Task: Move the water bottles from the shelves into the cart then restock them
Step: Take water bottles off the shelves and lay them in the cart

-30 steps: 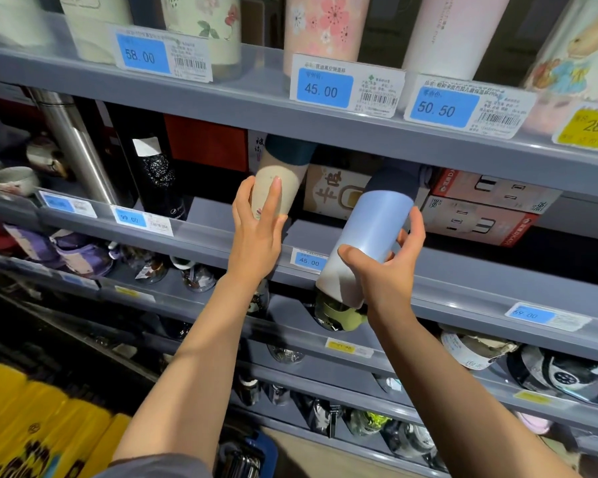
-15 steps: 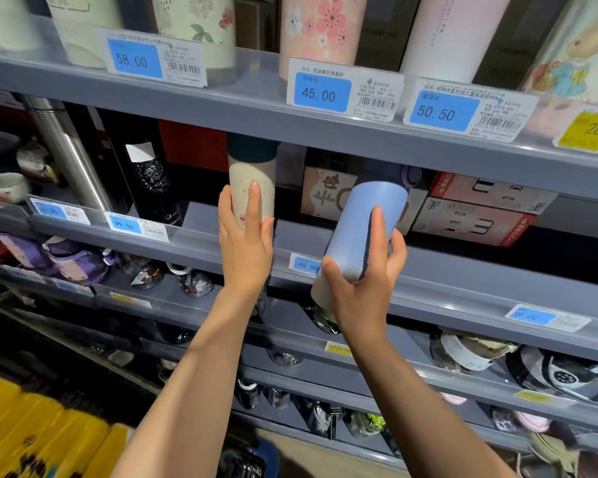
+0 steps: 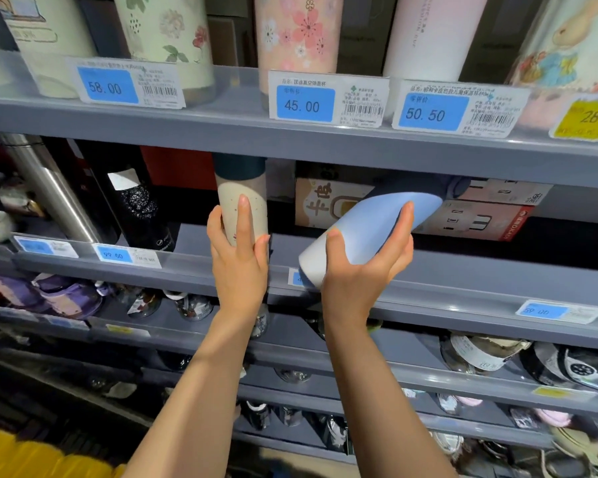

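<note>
My left hand (image 3: pixel 239 260) grips a beige speckled bottle (image 3: pixel 233 198) with a dark teal lid, upright on the middle grey shelf (image 3: pixel 463 270). My right hand (image 3: pixel 363 270) grips a light blue bottle (image 3: pixel 373 225) with a white base and a dark blue lid. That bottle is tilted steeply, lid pointing up and right into the shelf opening, its base out over the shelf's front rail.
A steel flask (image 3: pixel 49 191) and a black bottle (image 3: pixel 135 208) stand left on the same shelf; boxes (image 3: pixel 473 215) lie behind on the right. Floral and pink bottles (image 3: pixel 297 32) fill the shelf above. Lower shelves hold several cups and bottles. Something yellow (image 3: pixel 32 453) lies bottom left.
The beige bottle went from leaning to upright on the shelf. My right hand tipped the blue bottle further over and pushed its lid end deeper to the right into the shelf.
</note>
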Demonstrator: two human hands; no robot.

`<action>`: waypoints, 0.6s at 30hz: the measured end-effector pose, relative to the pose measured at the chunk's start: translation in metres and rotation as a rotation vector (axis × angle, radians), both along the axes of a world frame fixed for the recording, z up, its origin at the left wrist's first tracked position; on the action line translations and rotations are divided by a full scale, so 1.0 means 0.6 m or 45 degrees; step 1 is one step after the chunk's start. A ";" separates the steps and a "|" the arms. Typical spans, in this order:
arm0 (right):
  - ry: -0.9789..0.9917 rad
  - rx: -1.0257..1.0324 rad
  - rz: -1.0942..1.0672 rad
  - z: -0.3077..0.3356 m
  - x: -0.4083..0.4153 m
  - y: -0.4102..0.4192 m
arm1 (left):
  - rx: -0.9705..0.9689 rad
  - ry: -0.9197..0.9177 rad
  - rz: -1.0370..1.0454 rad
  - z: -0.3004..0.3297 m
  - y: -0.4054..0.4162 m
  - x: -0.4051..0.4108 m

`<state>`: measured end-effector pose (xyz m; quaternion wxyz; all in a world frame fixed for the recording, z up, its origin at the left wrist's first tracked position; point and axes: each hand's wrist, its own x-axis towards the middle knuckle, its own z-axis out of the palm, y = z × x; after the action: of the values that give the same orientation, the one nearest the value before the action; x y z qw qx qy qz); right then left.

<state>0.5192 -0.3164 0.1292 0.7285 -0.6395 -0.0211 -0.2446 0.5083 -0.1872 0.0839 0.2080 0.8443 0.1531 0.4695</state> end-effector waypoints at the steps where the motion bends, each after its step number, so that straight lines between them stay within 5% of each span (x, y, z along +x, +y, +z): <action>1: 0.003 0.014 -0.021 0.002 0.002 0.001 | -0.007 -0.001 -0.003 0.000 0.000 -0.001; 18: -0.095 -0.346 -0.048 -0.049 0.066 0.013 | 0.052 -0.034 0.031 -0.014 0.009 0.006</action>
<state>0.5588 -0.3087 0.1000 0.6292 -0.7230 -0.0693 -0.2768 0.5119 -0.1821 0.0754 0.1871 0.8401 0.1511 0.4862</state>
